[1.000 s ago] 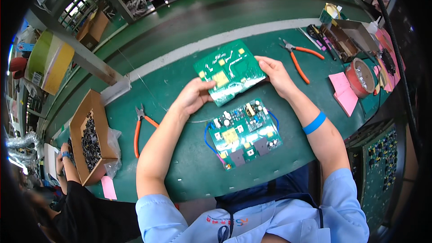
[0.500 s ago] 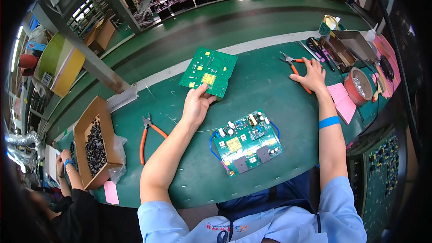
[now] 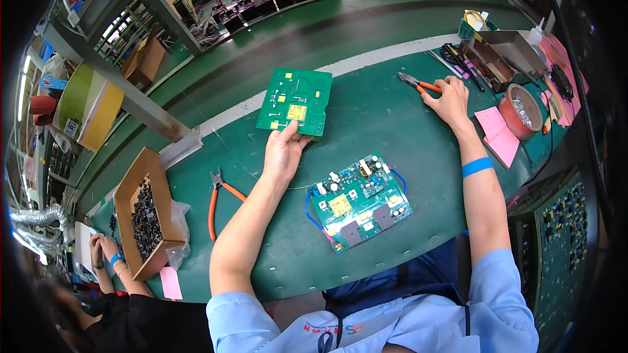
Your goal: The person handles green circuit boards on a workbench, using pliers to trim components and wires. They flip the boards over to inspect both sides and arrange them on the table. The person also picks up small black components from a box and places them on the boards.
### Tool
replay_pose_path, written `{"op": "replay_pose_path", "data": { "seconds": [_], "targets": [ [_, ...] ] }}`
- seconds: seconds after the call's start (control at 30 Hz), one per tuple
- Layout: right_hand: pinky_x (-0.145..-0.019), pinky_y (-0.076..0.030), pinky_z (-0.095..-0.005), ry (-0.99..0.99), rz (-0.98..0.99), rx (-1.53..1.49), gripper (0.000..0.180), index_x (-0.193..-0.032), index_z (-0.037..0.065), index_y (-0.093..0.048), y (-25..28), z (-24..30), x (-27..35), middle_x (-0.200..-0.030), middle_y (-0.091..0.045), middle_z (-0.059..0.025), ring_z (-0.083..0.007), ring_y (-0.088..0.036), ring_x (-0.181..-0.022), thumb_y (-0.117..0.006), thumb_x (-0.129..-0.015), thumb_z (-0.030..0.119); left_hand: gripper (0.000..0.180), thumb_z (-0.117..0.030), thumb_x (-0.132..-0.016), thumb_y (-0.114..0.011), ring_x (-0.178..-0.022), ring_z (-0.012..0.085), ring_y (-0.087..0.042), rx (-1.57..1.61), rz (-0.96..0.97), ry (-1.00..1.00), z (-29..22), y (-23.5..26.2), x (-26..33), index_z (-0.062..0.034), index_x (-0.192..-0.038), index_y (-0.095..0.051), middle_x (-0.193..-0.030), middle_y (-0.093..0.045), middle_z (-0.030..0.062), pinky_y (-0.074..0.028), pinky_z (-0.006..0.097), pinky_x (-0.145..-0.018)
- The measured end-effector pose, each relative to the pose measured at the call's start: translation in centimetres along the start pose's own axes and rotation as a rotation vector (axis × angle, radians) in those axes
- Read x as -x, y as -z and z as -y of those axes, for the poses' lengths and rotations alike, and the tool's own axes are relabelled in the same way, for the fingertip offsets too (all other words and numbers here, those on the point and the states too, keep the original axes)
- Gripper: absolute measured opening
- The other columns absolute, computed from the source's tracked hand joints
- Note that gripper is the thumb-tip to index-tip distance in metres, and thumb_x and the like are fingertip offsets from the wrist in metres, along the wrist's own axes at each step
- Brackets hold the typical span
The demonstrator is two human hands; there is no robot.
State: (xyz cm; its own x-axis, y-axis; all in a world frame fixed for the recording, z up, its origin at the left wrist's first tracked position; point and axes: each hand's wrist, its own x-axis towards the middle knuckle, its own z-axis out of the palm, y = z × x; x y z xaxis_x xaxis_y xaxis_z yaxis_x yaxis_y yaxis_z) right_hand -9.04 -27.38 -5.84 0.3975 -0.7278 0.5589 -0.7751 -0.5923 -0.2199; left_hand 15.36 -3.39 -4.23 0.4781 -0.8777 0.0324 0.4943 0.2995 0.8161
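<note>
The left hand (image 3: 282,150) pinches the near edge of a flat green board (image 3: 295,102), thumb on top and fingers underneath; the board lies on the far part of the matte green tabletop (image 3: 366,124), its smooth face marked with small yellow squares. The right hand (image 3: 450,99) rests on orange-handled cutters (image 3: 418,84), fingers curled over the grips while the grey metal tips stick out to the left. A blue band (image 3: 477,167) wraps that wrist. Near the body sits a second board (image 3: 358,201), rectangular and bumpy with parts, with blue wires looping at its edges. Left of it lie pliers (image 3: 218,202) with thin orange handles. A cardboard box (image 3: 145,219) holds small dark parts. Pink paper slips (image 3: 498,134) and a round red tub (image 3: 521,112) lie to the right.
</note>
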Motion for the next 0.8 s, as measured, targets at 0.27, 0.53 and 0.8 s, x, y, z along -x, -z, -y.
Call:
{"op": "replay_pose_path", "data": {
  "seconds": [0.27,0.53,0.8],
  "targets": [
    [-0.060,-0.044,-0.0314,-0.136,-0.001,-0.704,0.033,-0.092,-0.002,-0.052,0.5,2.0,-0.6,-0.072,-0.055,-0.0089,-0.0178,-0.055,-0.063,-0.055,-0.077,0.027,0.026,-0.015,-0.083,-0.047,-0.092,0.0198,-0.053,-0.068,-0.005,-0.006,0.2,0.3,0.0,-0.0006,-0.106,-0.047,-0.103,-0.054,0.0105,-0.040,0.037,-0.082],
    [-0.060,-0.045,-0.0253,-0.225,0.325,-1.150,0.029,-0.101,-0.003,-0.045,-0.2,5.7,0.2,-0.077,-0.051,-0.0064,-0.0132,-0.053,-0.068,-0.045,-0.080,0.017,0.023,-0.015,-0.083,-0.046,-0.088,0.0171,-0.055,-0.178,-0.041,-0.004,0.3,0.1,0.2,-0.0012,-0.101,-0.050,-0.098,-0.056,0.0083,-0.041,0.035,-0.079],
    [-0.065,-0.039,-0.0242,0.000,0.469,-0.931,0.044,-0.108,0.007,-0.043,1.7,7.3,1.5,-0.081,-0.046,-0.0047,-0.0126,-0.049,-0.074,-0.052,-0.066,0.003,0.024,-0.016,-0.084,-0.046,-0.087,0.0166,-0.055,-0.191,-0.044,-0.003,0.5,0.0,0.0,0.0000,-0.101,-0.050,-0.099,-0.056,0.0086,-0.041,0.034,-0.079]
  ]
}}
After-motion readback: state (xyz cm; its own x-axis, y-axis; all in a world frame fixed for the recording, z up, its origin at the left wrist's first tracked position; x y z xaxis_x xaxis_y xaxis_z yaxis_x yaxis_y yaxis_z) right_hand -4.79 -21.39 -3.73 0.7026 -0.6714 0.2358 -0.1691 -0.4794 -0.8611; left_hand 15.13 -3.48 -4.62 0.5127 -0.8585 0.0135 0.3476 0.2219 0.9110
